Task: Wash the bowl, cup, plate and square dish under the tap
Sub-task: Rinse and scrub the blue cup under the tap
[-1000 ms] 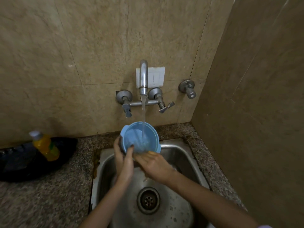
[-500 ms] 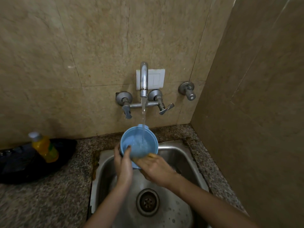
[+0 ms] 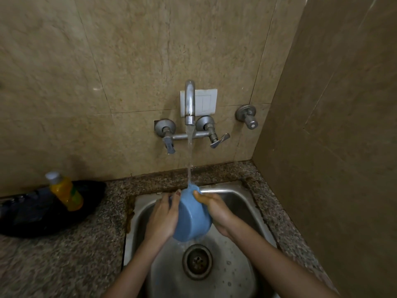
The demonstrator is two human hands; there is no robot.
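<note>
Two beige stone-look tile walls, the back wall and the right wall, meet in a corner at right. Speckled granite desk runs along the back wall, with a steel sink sunk into it and wet spots on the basin floor. Black bag-like heap lies on the desk at far left, well apart from the sink.

Both forearms reach in from the bottom edge. Left hand and right hand clasp the blue cup from either side, with fingers wrapped on its wall and the left thumb up by the top end. The cup is held over the sink, above and just behind the drain, off the basin floor.

Cup's long axis is tilted: the narrow end points up and back toward the tap, the wide round end down toward the drain. Outer wall faces the camera and the inside is not visible, so I cannot tell which end is the mouth. Water stream hits the top end and runs off the low edge.

The wall-mounted tap has two lever handles. Yellow bottle with a pale cap stands tilted on the black heap. White switch plate sits behind the spout, with a separate valve to its right.
</note>
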